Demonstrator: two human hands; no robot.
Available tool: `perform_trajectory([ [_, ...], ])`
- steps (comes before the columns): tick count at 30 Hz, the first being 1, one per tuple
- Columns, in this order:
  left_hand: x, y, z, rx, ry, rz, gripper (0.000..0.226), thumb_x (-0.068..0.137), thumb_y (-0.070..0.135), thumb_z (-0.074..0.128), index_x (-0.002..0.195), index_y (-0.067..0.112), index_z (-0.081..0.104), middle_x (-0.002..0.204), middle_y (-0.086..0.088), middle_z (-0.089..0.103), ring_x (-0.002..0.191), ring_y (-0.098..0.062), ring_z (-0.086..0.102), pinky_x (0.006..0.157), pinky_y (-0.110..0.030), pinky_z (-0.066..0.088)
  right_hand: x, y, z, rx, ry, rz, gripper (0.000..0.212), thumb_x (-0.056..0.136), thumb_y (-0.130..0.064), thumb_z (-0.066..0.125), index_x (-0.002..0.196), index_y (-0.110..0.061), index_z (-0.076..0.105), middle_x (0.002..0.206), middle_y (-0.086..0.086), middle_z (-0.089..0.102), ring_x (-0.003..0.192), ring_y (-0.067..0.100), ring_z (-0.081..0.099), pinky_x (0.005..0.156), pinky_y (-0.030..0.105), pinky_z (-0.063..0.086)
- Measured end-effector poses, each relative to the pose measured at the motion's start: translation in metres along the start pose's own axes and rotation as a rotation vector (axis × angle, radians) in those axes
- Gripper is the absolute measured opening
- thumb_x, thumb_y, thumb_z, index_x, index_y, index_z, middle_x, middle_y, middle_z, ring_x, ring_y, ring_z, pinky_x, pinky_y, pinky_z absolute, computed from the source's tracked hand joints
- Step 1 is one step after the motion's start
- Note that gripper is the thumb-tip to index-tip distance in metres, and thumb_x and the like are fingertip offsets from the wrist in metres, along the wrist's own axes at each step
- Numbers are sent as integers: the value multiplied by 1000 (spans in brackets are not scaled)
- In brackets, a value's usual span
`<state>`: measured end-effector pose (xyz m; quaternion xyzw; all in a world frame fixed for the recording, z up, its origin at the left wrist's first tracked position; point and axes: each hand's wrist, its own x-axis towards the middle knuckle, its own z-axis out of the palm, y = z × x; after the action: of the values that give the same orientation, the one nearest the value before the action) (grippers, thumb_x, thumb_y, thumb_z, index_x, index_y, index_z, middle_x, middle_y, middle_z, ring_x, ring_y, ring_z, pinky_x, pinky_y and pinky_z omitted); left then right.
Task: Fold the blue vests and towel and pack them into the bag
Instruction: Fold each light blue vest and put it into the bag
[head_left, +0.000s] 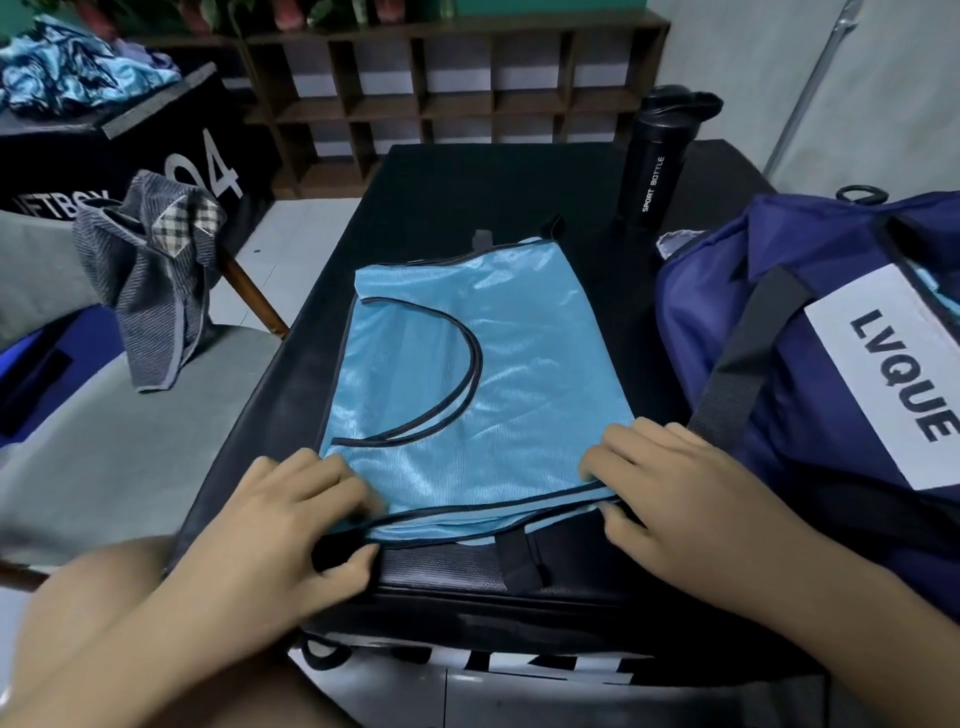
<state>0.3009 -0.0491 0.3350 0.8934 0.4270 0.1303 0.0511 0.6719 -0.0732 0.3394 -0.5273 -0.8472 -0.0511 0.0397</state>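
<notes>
- The vest (519, 364), centre of the frame: shiny light blue, edged with black trim.
- The bag (810, 374), right: navy, with black straps and a white label lettered in black.
- The towel (150, 296), left: grey with fine stripes and one beige-and-black checked patch.
- The bottle (657, 156), upper right of centre: black, white lettering.
- The heap of cloth (67, 73), upper left: light blue.
- The shelf (415, 104), top: dark brown.

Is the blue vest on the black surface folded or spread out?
Folded: the vest lies doubled, trimmed edges stacked where left hand and right hand pinch it.
</notes>
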Motion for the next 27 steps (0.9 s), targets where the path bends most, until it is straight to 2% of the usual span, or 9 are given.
perform_trajectory([
  [6, 9, -4, 1, 152, -8, 28, 12, 86, 42, 64, 95, 35, 67, 90, 16, 56, 86, -14, 56, 73, -34, 38, 5, 0, 6, -61, 43, -60, 4, 93, -24, 50, 95, -23, 54, 88, -6, 46, 80, 23, 48, 76, 42, 46],
  [11, 22, -4, -3, 160, -55, 59, 10, 84, 38, 64, 90, 31, 60, 90, 15, 49, 86, -13, 52, 73, -32, 37, 8, -2, 5, -74, 89, -66, 3, 90, -18, 51, 88, -19, 52, 82, -3, 46, 74, 24, 47, 72, 44, 48],
  [14, 22, -6, -10, 67, -90, 25, 10, 87, 38, 60, 94, 32, 55, 92, 17, 50, 88, -9, 55, 78, -30, 39, 10, -6, -5, -41, 93, -52, 6, 90, -17, 51, 86, -20, 48, 83, -3, 44, 74, 24, 44, 73, 42, 46],
  [17, 16, -5, -25, -96, -101, -24, 11, 89, 37, 59, 94, 38, 50, 85, 19, 55, 79, -6, 57, 81, -22, 39, 5, -12, -23, 55, 31, -38, 11, 90, -21, 50, 84, -23, 41, 80, -7, 41, 74, 20, 40, 74, 34, 36],
  [19, 11, -3, -41, -246, -111, -72, 12, 88, 34, 63, 91, 38, 52, 74, 12, 59, 65, -8, 55, 70, -17, 41, 0, -18, -42, 179, -99, -5, 13, 91, -31, 46, 83, -30, 35, 76, -9, 43, 77, 16, 43, 73, 30, 33],
  [21, 14, -6, -56, -355, -114, -104, 10, 86, 29, 66, 92, 29, 58, 67, 5, 60, 56, -15, 51, 59, -29, 46, 4, -20, -59, 259, -220, 17, 14, 89, -42, 39, 83, -32, 32, 74, -6, 49, 82, 14, 48, 74, 32, 41],
  [24, 33, -16, -66, -372, -38, -166, 11, 86, 22, 71, 93, 23, 62, 66, 0, 63, 58, -25, 54, 59, -39, 47, 28, -15, -69, 281, -119, 46, 12, 89, -42, 43, 84, -35, 34, 71, -6, 52, 77, 18, 51, 68, 39, 41],
  [26, 52, -25, -66, -358, -6, -217, 14, 88, 12, 73, 91, 20, 62, 68, -1, 65, 61, -24, 57, 64, -40, 48, 51, -7, -67, 225, -51, 93, 7, 94, -34, 49, 92, -33, 42, 74, -6, 52, 79, 23, 53, 71, 37, 35],
  [27, 63, -29, -65, -345, 0, -240, 14, 88, 11, 73, 90, 20, 62, 69, -2, 66, 62, -22, 58, 65, -39, 49, 63, -3, -64, 184, -36, 138, 5, 96, -31, 50, 98, -32, 45, 76, -6, 53, 83, 25, 53, 75, 37, 37],
])
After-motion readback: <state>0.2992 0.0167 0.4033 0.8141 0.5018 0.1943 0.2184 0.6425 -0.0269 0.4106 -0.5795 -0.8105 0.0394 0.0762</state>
